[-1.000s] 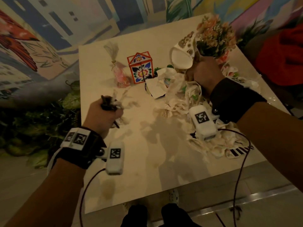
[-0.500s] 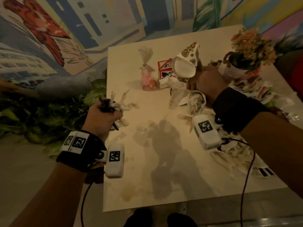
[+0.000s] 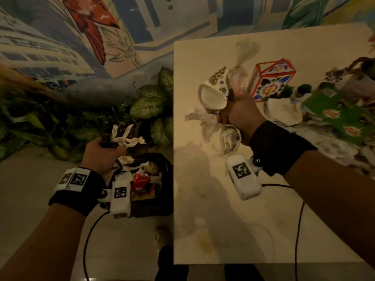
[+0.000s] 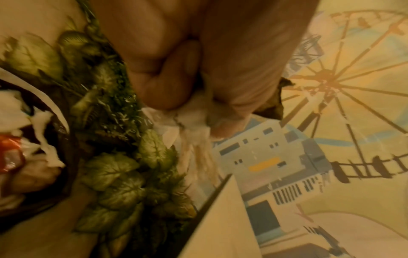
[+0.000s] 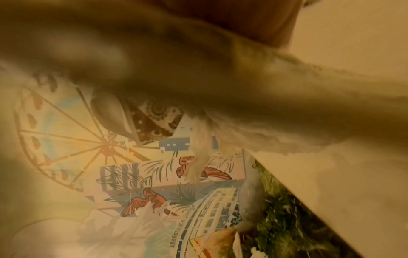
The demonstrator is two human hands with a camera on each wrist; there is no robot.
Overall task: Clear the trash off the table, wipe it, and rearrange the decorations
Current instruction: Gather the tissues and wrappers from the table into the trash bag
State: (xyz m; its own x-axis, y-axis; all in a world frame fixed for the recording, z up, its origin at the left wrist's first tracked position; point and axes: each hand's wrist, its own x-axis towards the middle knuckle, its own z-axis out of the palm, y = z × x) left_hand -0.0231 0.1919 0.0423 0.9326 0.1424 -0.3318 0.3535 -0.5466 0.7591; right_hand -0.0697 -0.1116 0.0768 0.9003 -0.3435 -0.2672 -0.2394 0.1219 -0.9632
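My left hand [image 3: 103, 151] grips a bunch of white tissue scraps [image 3: 127, 137] and a dark wrapper. It hangs off the table's left edge, above a black trash bin [image 3: 160, 191] on the floor. In the left wrist view the fingers [image 4: 167, 83] curl round the tissue [image 4: 194, 136]. My right hand [image 3: 241, 116] is over the pale table [image 3: 213, 209] near its left side. It clutches a crushed patterned paper cup [image 3: 215, 92] and crumpled tissue [image 3: 211, 124]. In the right wrist view the cup [image 5: 150, 118] shows past blurred tissue.
The bin holds tissue and a red can [image 3: 141, 181]. Green leafy plants [image 3: 150, 104] line the floor left of the table. On the table stand a red floral box [image 3: 272, 78], a clear candy bag [image 3: 241, 63], a green packet [image 3: 341, 114] and more crumpled paper [image 3: 284, 112].
My left hand has moved left off the table to above the bin with its tissue. My right hand has carried the cup and tissue leftward across the table. The view has swung left.
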